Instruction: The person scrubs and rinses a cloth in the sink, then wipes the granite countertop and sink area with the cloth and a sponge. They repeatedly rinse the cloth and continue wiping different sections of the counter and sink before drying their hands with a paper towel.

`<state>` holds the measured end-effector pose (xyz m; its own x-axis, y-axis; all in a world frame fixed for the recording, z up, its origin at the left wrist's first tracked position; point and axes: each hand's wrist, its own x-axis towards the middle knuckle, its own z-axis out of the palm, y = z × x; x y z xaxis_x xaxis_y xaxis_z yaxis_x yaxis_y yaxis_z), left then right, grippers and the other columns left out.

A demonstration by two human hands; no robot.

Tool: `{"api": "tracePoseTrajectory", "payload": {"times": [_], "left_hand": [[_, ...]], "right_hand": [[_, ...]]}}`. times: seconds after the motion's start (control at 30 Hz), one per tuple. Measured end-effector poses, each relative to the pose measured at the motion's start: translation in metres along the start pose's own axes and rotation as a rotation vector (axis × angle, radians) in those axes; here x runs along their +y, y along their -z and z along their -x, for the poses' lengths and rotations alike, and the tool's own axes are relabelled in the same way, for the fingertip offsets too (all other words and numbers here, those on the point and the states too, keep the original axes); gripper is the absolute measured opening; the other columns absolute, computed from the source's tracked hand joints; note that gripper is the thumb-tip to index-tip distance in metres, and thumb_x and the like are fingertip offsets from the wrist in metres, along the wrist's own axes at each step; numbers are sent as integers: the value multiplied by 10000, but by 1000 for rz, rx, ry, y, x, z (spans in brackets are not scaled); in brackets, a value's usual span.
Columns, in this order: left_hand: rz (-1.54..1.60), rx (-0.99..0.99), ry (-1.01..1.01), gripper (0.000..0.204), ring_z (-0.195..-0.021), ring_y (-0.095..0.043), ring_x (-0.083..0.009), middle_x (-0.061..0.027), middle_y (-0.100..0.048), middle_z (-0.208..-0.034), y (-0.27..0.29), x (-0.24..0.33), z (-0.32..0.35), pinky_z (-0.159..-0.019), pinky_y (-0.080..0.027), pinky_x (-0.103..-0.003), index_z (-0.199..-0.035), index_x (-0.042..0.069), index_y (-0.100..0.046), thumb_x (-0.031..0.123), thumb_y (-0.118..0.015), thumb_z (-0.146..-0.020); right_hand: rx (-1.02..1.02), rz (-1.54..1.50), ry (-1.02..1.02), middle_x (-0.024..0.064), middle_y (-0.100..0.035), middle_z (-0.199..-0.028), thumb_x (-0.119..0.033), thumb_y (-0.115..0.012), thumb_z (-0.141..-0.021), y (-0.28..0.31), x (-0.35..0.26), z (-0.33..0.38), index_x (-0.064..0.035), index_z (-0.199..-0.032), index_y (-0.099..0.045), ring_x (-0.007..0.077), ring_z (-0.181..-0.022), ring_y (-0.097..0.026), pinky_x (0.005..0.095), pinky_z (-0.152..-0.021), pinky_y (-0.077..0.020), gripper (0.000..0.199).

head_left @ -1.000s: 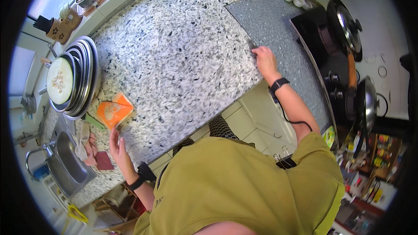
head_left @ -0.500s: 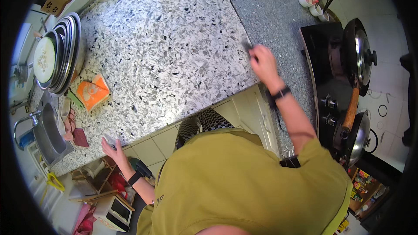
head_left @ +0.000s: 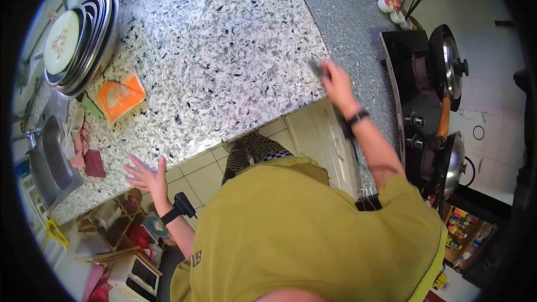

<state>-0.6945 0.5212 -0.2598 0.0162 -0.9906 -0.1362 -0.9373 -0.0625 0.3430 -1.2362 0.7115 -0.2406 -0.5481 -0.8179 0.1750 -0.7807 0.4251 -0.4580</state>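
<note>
My right hand (head_left: 335,81) is closed around a small dark object (head_left: 318,68) that I cannot identify, held over the grey slab (head_left: 358,39) at the right part of the speckled stone counter (head_left: 224,50). The hand is blurred. My left hand (head_left: 144,174) hangs just off the counter's front edge with fingers spread, holding nothing. An orange packet (head_left: 120,96) lies on the counter beyond it.
A stack of metal plates (head_left: 84,39) stands at the far left. A sink (head_left: 47,156) with cloths (head_left: 84,151) lies beside it. A black stove (head_left: 425,100) with lidded pans (head_left: 450,61) is at the right. Cups with sticks (head_left: 394,8) stand behind the slab.
My left hand has left the orange packet and dropped below the counter's edge, open. My right hand has moved along the grey slab with the dark object.
</note>
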Motion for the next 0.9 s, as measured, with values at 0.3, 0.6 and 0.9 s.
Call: {"api": "tracePoseTrajectory", "payload": {"times": [0.3, 0.6, 0.9], "left_hand": [[6, 18, -9, 1012, -1340, 104, -530, -174, 54, -1534, -2, -1, 1, -1031, -2, -663, -1485, 273, -94, 678, -611, -716], [-38, -17, 16, 1045, -1352, 114, -507, -159, 72, -1537, 4, 5, 3, -1044, -2, -648, -1488, 261, -70, 646, -642, -702], [12, -82, 68, 1026, -1375, 120, -452, -143, 87, -1541, 15, 13, 5, -1071, 25, -597, -1489, 273, -60, 576, -670, -722]], "right_hand": [[104, 143, -37, 160, -641, -862, -78, -560, -806, -10, -46, -101, -65, -928, -641, 350, -824, -607, 437, -728, -483, 147], [53, 102, 155, 133, -602, -767, -72, -566, -818, -24, -90, -119, -119, -890, -684, 285, -751, -597, 384, -660, -491, 146], [-64, -38, 422, 112, -616, -821, 9, -595, -741, -57, -100, -122, -133, -921, -677, 273, -791, -584, 379, -679, -493, 243]]}}
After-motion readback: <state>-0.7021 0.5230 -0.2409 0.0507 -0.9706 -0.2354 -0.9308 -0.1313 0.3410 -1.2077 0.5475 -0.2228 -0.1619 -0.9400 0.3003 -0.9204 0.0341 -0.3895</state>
